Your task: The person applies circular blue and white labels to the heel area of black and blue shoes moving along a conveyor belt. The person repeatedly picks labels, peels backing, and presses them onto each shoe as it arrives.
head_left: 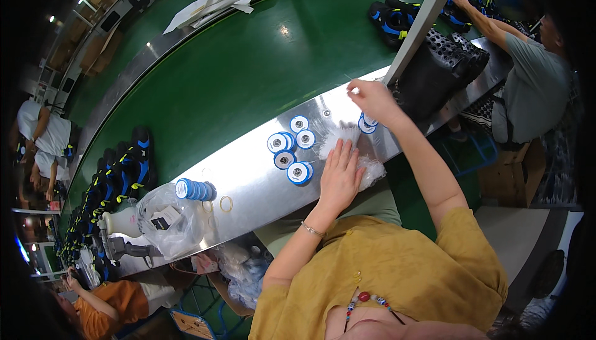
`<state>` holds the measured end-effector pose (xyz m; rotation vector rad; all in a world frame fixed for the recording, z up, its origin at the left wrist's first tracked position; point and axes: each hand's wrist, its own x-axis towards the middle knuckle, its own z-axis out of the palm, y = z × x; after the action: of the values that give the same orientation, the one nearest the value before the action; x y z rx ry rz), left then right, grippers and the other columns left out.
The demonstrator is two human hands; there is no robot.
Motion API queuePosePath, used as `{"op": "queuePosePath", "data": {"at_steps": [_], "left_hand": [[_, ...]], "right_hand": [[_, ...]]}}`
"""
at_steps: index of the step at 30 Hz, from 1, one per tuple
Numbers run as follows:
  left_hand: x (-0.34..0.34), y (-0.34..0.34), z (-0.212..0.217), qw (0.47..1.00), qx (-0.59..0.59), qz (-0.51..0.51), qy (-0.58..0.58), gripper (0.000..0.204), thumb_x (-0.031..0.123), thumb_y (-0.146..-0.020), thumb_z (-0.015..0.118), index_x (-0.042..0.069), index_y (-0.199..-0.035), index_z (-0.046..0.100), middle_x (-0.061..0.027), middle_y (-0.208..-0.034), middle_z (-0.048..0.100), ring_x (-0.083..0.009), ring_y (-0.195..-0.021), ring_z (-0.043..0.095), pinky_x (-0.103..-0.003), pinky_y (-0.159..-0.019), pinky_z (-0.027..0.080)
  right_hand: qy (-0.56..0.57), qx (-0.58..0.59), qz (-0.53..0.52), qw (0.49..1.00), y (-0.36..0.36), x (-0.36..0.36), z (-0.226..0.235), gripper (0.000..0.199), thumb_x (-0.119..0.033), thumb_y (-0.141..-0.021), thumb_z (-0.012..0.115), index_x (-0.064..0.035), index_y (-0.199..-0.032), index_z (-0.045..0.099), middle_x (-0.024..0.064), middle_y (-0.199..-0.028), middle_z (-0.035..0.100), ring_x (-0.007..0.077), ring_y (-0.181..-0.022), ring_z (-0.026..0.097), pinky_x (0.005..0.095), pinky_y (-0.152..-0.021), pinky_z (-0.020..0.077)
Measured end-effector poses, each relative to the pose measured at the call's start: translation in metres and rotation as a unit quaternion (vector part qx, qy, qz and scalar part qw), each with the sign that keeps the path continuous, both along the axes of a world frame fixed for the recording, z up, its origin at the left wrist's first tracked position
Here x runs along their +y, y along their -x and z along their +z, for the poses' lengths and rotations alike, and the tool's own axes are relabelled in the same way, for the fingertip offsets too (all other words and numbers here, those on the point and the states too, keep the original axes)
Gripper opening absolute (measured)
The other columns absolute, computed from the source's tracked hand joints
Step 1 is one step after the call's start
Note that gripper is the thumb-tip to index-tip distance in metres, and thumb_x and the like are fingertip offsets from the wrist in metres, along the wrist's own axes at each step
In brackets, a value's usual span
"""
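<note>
My left hand (339,175) lies with fingers stretched out over a bundle of thin, whitish plastic strands (338,136) on the metal table. My right hand (375,101) is raised beyond the bundle to the right, fingertips pinched, and a thin pale strand seems to stick out of them. Below my right wrist are blue-and-white round discs (366,125), partly hidden by it. Left of the bundle, several more blue-and-white discs (299,172) lie singly and in short stacks. Crumpled clear plastic (372,172) lies beside my left hand.
A stack of blue discs (194,189), yellowish rings (226,203), a clear plastic bag (167,216) and a grey handheld tool (127,249) occupy the table's left end. Beyond runs a green conveyor belt (267,61) with shoes (141,157). A metal post (425,23) and black boots (441,61) stand right; co-workers sit nearby.
</note>
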<state>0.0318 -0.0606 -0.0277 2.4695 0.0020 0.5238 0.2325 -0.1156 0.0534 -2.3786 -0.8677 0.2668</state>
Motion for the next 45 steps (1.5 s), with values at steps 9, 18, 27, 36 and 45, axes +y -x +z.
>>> {"op": "queuePosePath", "data": {"at_steps": [9,18,27,36,45], "left_hand": [[-0.006,0.018,0.003,0.997,-0.072,0.024,0.000,0.038,0.012,-0.084,0.063,-0.005,-0.117,0.056,-0.0242,-0.131,0.049,-0.0394,-0.125,0.045,-0.051,-0.102,0.037],[0.001,0.029,0.001,0.988,-0.137,0.062,0.030,0.032,-0.001,-0.076,0.065,-0.005,-0.107,0.059,-0.0218,-0.121,0.056,-0.0385,-0.118,0.052,-0.047,-0.094,0.044],[0.015,0.027,0.006,0.983,-0.136,0.101,0.071,0.027,-0.002,-0.078,0.064,-0.003,-0.105,0.060,-0.0194,-0.117,0.059,-0.0374,-0.115,0.055,-0.045,-0.094,0.045],[0.084,-0.003,0.022,0.954,-0.111,0.241,0.138,0.024,0.004,-0.086,0.062,-0.004,-0.108,0.059,-0.0186,-0.110,0.060,-0.0363,-0.100,0.055,-0.042,-0.089,0.044],[0.115,-0.036,0.005,0.914,0.015,0.142,0.380,0.019,0.009,-0.088,0.063,-0.004,-0.102,0.063,-0.0058,-0.076,0.064,-0.0120,-0.059,0.056,-0.027,-0.053,0.046]], "right_hand": [[0.176,-0.035,0.219,0.959,0.069,0.074,-0.039,0.044,-0.032,-0.075,0.074,0.0004,-0.099,0.058,0.0200,-0.083,0.068,0.0367,-0.084,0.066,0.0444,-0.074,0.0517],[0.140,0.017,0.169,0.975,0.059,0.070,-0.053,0.048,-0.034,-0.069,0.080,-0.0001,-0.093,0.056,0.0192,-0.080,0.066,0.0350,-0.082,0.066,0.0416,-0.070,0.0512],[-0.050,0.348,0.147,0.925,0.018,0.068,-0.074,0.016,-0.011,-0.077,0.074,-0.0027,-0.077,0.060,0.0007,-0.064,0.058,0.0079,-0.053,0.052,0.0231,-0.046,0.0378],[-0.103,0.496,0.164,0.846,0.006,0.061,-0.048,0.011,-0.016,-0.082,0.069,-0.0054,-0.080,0.067,-0.0041,-0.063,0.055,0.0022,-0.048,0.038,0.0200,-0.042,0.0239],[-0.147,0.387,0.225,0.882,0.013,0.067,-0.043,0.016,-0.016,-0.082,0.069,0.0003,-0.086,0.068,0.0019,-0.072,0.063,0.0086,-0.066,0.055,0.0236,-0.057,0.0428]]}}
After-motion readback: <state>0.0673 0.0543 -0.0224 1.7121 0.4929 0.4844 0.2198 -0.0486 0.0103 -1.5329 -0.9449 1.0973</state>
